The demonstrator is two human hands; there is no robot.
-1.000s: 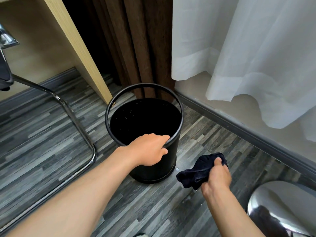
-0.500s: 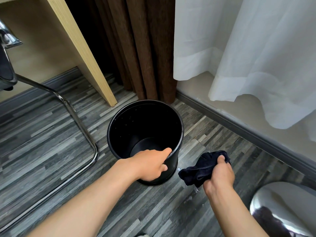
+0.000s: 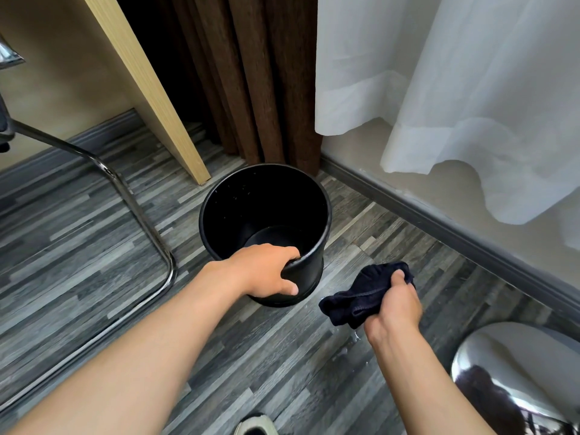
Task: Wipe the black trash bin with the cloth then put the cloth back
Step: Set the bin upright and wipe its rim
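The grey wood-grain floor (image 3: 94, 246) is carrying the black trash bin (image 3: 248, 208) at centre, a chrome chair frame (image 3: 138, 215) lying left.
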